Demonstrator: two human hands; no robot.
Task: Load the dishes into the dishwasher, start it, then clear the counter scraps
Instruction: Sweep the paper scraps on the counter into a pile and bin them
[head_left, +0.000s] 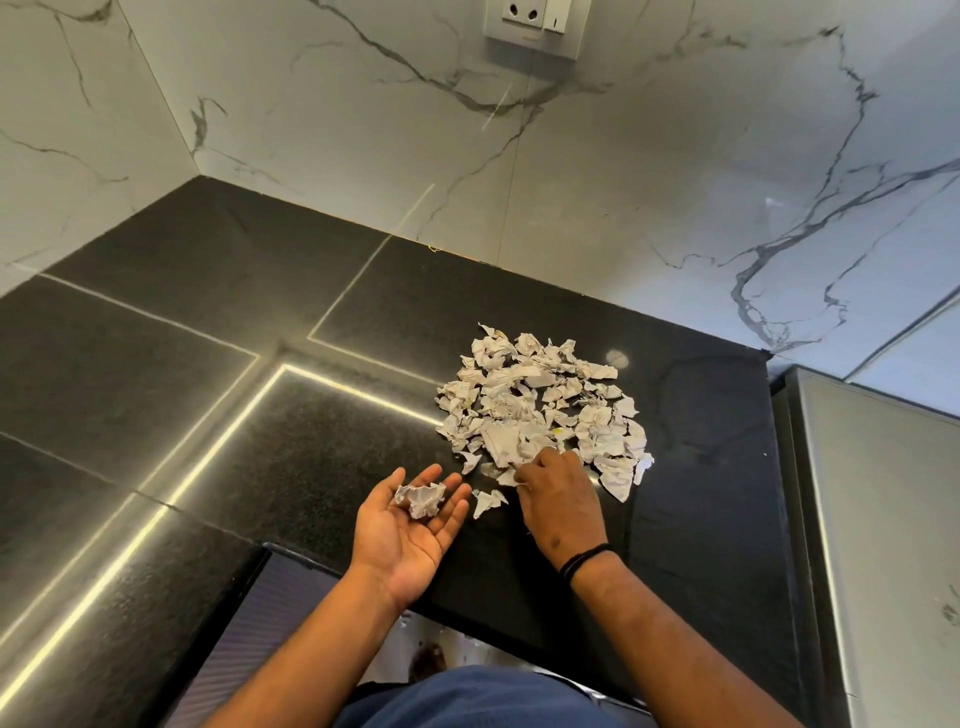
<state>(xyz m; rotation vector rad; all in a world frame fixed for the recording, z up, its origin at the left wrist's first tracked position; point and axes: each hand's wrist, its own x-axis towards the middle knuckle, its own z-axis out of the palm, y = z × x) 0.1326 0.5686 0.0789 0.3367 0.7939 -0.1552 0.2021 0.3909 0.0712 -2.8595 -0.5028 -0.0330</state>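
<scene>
A heap of torn, crumpled white paper scraps (540, 405) lies on the black granite counter (260, 415), near the back wall. My left hand (410, 525) is held palm up just in front of the heap, fingers relaxed, with a few crumpled scraps (422, 499) lying in the palm. My right hand (558, 499) reaches palm down to the heap's near edge, its fingertips curled onto a scrap there. One loose scrap (488, 501) lies on the counter between the two hands.
White marble wall tiles rise behind the counter, with a socket plate (535, 26) high up. A steel appliance surface (883, 519) adjoins the counter at the right. A dark panel (260, 613) shows below the counter's front edge.
</scene>
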